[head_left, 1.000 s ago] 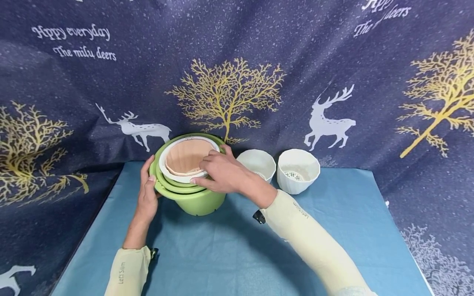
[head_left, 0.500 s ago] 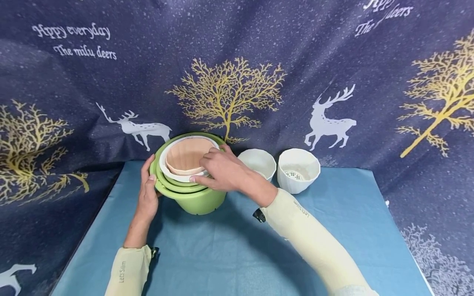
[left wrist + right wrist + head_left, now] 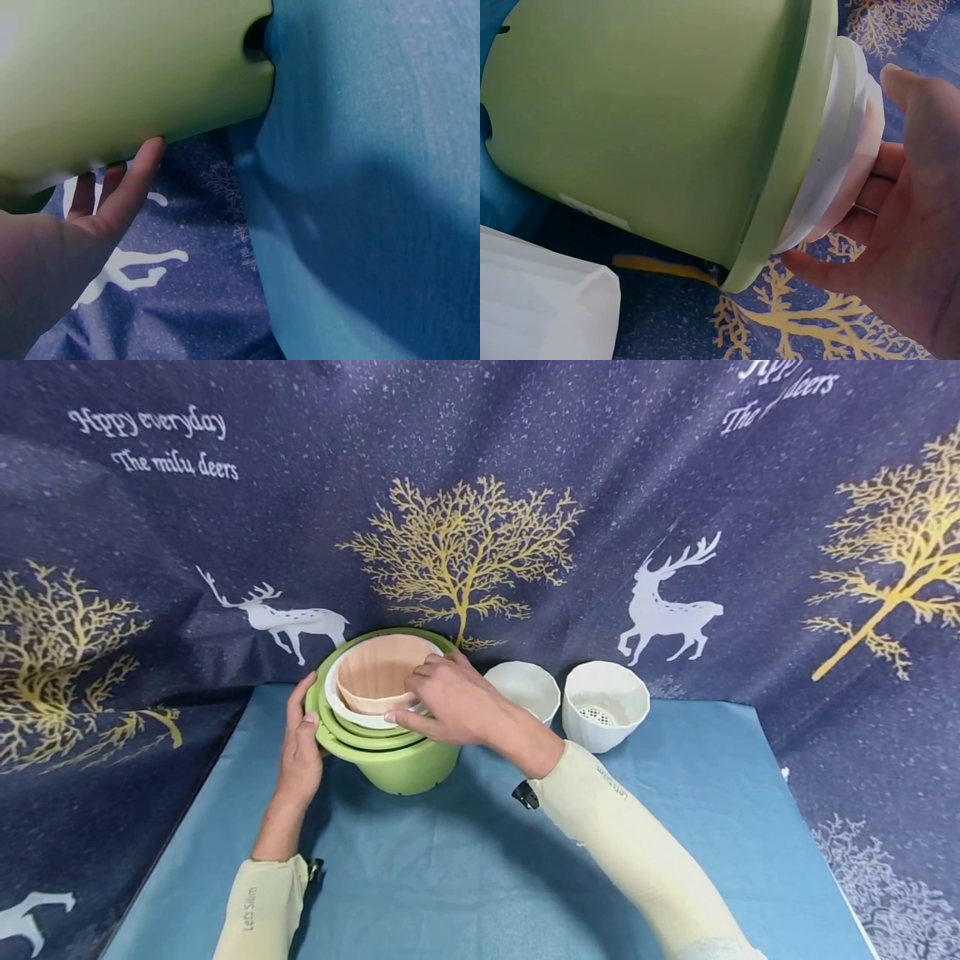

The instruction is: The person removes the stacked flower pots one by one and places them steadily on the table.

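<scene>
A stack of nested flower pots stands on the blue tablecloth (image 3: 450,860): a green outer pot (image 3: 408,767) and a white pot (image 3: 360,718), with a peach pot (image 3: 375,672) innermost. My right hand (image 3: 408,693) pinches the peach pot's near rim, thumb outside and fingers inside, and the pot sits raised above the white rim. In the right wrist view the peach pot (image 3: 855,187) shows between the fingers (image 3: 832,262). My left hand (image 3: 303,739) holds the green pot's left rim, thumb on top. In the left wrist view its fingers (image 3: 127,187) lie along the green pot (image 3: 135,75).
Two empty white faceted pots (image 3: 525,689) (image 3: 603,703) stand to the right of the stack by the backdrop; the right one has a perforated base. A dark blue curtain with deer and trees (image 3: 675,527) hangs behind and at the sides.
My right hand has drawn the peach pot a little up out of the white pot. My left hand stays on the green rim.
</scene>
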Demonstrator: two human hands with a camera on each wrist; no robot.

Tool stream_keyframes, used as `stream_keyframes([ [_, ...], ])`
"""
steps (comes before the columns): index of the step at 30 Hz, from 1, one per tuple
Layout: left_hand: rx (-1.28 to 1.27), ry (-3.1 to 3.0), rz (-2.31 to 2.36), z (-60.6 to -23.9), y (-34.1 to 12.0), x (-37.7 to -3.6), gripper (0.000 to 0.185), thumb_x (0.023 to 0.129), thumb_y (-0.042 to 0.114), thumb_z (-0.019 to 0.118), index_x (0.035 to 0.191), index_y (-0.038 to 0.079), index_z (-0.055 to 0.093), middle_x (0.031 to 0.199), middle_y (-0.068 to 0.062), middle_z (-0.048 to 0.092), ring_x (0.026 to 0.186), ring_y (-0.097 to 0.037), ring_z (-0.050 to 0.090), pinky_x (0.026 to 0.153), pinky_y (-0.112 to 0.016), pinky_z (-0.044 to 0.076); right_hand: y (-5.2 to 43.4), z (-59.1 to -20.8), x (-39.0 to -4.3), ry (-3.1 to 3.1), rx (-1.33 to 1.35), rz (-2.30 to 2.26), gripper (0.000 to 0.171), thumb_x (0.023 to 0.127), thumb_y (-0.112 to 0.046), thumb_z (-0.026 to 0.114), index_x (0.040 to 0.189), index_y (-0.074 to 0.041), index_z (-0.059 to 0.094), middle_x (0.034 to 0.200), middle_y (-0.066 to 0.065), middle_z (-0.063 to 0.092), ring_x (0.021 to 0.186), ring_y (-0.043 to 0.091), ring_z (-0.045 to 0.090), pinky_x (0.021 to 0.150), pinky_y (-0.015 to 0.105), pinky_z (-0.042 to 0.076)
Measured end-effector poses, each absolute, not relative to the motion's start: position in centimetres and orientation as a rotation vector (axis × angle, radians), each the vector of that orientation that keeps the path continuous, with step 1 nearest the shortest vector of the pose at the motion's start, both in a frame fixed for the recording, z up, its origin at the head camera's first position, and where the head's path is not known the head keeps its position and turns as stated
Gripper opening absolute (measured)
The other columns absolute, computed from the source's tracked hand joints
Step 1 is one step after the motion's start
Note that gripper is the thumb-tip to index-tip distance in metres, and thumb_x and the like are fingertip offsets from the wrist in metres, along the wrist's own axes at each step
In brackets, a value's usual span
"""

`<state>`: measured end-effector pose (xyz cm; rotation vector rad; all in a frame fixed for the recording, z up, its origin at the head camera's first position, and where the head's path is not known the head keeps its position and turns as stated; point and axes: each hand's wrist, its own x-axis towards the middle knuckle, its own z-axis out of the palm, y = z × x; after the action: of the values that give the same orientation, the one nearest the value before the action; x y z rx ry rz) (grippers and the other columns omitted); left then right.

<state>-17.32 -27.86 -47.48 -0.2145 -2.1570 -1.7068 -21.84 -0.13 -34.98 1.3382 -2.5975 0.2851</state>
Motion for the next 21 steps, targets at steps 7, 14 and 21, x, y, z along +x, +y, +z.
stream_keyframes([
  [7,-0.140,-2.196,-1.656,-47.48,-27.84,-17.15,0.054,0.114,0.023,0.029,0.167,0.023,0.034,0.150,-0.006,0.044,0.092,-0.013,0.057,0.059,-0.023,0.052,-0.11,-34.80,-21.99,-2.532,1.362,0.319,0.037,0.105,-0.049,0.060,0.089,-0.017,0.067,0.086,-0.004,0.062,0.091,0.020,0.059,0.093,0.043,0.049],
  [14,-0.096,-2.203,-1.686,-47.56,-27.77,-17.10,0.054,0.113,0.027,0.030,0.167,0.029,0.034,0.156,-0.003,0.041,0.109,-0.015,0.056,0.066,-0.019,0.055,0.03,-34.41,-21.99,-2.489,1.371,0.346,0.035,0.103,-0.045,0.066,0.092,-0.012,0.068,0.090,0.000,0.064,0.091,0.021,0.058,0.091,0.037,0.048],
  [21,-0.124,-2.188,-1.689,-47.46,-27.64,-17.20,0.055,0.113,0.025,0.030,0.167,0.025,0.033,0.159,-0.006,0.040,0.115,-0.015,0.054,0.069,-0.017,0.054,0.16,-34.26,-21.93,-2.460,1.320,0.365,0.035,0.101,-0.044,0.070,0.093,-0.010,0.068,0.093,0.002,0.065,0.094,0.023,0.059,0.089,0.037,0.050],
])
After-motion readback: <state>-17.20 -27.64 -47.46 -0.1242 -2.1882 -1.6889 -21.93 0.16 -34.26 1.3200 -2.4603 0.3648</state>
